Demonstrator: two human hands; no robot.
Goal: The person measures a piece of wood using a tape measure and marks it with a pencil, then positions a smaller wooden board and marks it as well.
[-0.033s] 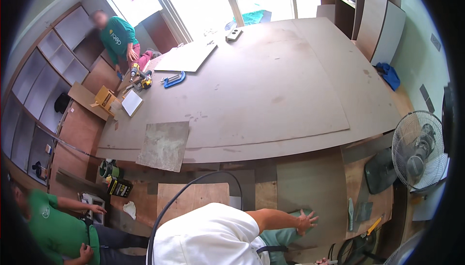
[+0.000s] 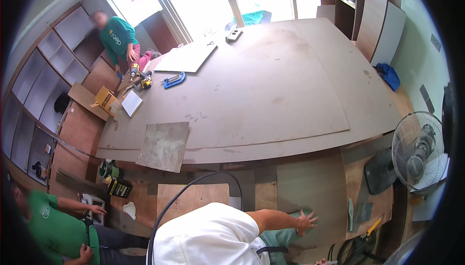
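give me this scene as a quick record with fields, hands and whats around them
right hand: open, fingers spread, flat on a grey-brown board on the floor
left hand: not in view
nearby: black cable, pedestal fan
big plywood sheet: holds a blue clamp, yellow drill, grey square panel
others: two people in green tops at the left

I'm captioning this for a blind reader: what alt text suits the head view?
A person in a white shirt presses an open hand flat on a floor board, below a large plywood sheet; two green-shirted co-workers work nearby.

No visible change, right hand (image 2: 306,222) with fingers spread on the board (image 2: 310,192).
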